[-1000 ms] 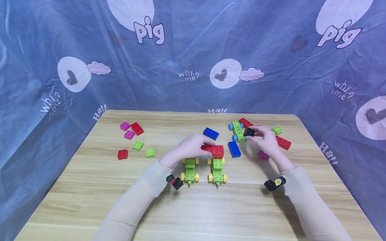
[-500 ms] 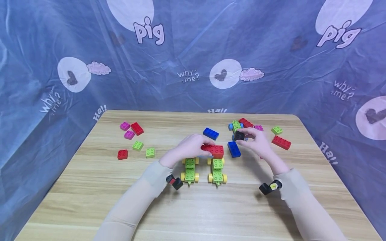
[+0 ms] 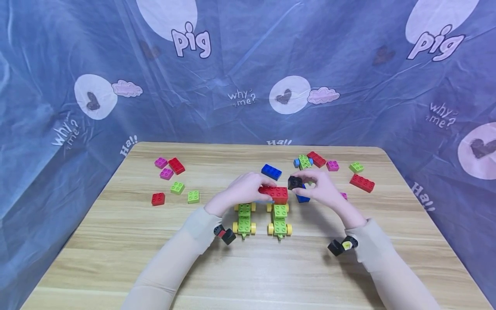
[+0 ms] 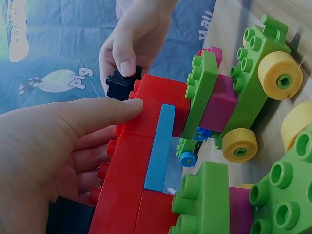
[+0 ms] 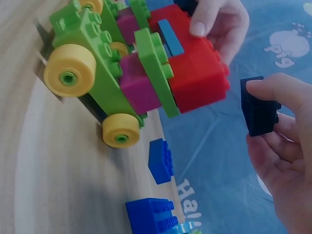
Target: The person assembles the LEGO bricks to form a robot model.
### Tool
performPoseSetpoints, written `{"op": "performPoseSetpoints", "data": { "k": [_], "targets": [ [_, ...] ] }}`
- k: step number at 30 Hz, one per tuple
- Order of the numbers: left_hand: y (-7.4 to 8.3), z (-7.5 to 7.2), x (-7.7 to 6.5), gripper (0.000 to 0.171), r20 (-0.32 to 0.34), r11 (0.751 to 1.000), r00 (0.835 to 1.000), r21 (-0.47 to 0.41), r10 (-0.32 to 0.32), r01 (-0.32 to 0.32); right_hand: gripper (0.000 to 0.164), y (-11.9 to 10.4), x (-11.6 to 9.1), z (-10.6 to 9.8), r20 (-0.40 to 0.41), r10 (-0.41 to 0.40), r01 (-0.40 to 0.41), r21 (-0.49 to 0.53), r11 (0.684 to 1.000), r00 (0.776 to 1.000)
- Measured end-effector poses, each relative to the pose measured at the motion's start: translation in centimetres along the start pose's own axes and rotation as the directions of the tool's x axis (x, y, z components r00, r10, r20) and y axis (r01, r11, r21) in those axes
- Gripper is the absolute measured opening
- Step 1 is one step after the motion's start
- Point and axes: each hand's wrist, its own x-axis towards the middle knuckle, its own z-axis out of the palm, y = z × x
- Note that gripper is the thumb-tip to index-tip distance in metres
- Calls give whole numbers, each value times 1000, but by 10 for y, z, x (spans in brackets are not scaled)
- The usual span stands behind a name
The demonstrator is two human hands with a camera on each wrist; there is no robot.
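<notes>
My left hand (image 3: 248, 187) grips a row of red toy bricks (image 3: 277, 196) that bridges two green wheeled bases (image 3: 280, 226) with yellow wheels. In the left wrist view, a light-blue strip (image 4: 161, 151) lies under the red bricks. Green plates (image 4: 200, 92) and magenta bricks (image 4: 219, 105) stand between the red row and the bases. Between thumb and fingers, my right hand (image 3: 319, 185) pinches a black brick (image 3: 294, 182), just right of the red row's end. Another black piece (image 4: 70, 214) shows by the red row's other end, partly hidden by my left hand.
Behind the build lies a blue brick (image 3: 271, 172); another blue brick (image 3: 303, 199) is partly under my right hand. A green base with blue wheels (image 3: 305, 162) stands farther back. Loose bricks lie right, including a long red one (image 3: 362, 183), and left, including a lime one (image 3: 177, 187).
My right hand has carried the black brick left and toward me, from beside the blue-wheeled base to near the red row. My left hand has stayed on the red bricks.
</notes>
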Motion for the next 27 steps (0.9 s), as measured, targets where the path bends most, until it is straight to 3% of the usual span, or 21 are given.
{"op": "performPoseSetpoints", "data": {
  "k": [5,27],
  "targets": [
    [1,-1,0,41,4,1000,1000,-16,-9,9,38,-7,-2,4,43,-44,44,-11,999,998],
    [1,1,2,42,5,999,999,-18,-32,32,38,-10,0,8,104,-41,48,-72,996,994]
  ]
}}
